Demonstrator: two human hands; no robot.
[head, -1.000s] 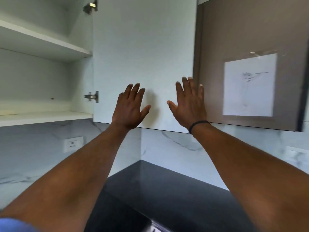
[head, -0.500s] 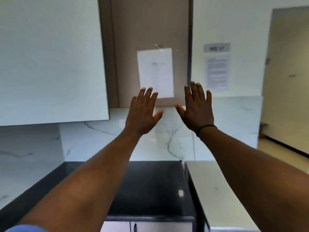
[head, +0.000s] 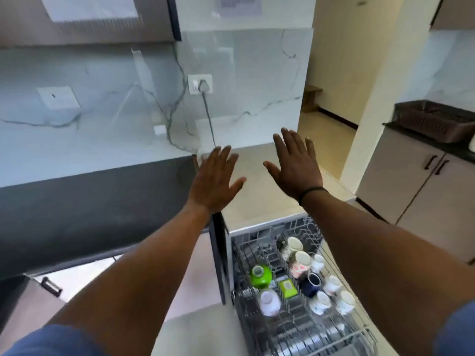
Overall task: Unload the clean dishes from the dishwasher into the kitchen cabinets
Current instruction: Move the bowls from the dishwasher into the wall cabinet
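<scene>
Both my hands are raised in the air with straight, spread fingers and hold nothing. My left hand (head: 215, 179) hovers above the edge of the dark counter (head: 97, 201). My right hand (head: 295, 164), with a black band at the wrist, is above the light counter (head: 257, 199). Below them the pulled-out dishwasher rack (head: 303, 327) holds several upturned cups: a green cup (head: 261, 276), a dark blue mug (head: 311, 283), a white cup (head: 270, 303) and several pale ones (head: 299, 260).
A wall cabinet (head: 87, 19) with a taped paper hangs at the upper left. A plugged socket (head: 200, 84) sits on the marble backsplash. At the right stand grey base cabinets (head: 416, 191) with a brown basket (head: 434, 120) on top. A doorway opens behind.
My view has swung right and down, from the open wall cabinet to the counters and the dishwasher rack. Both hands stayed raised, spread and empty.
</scene>
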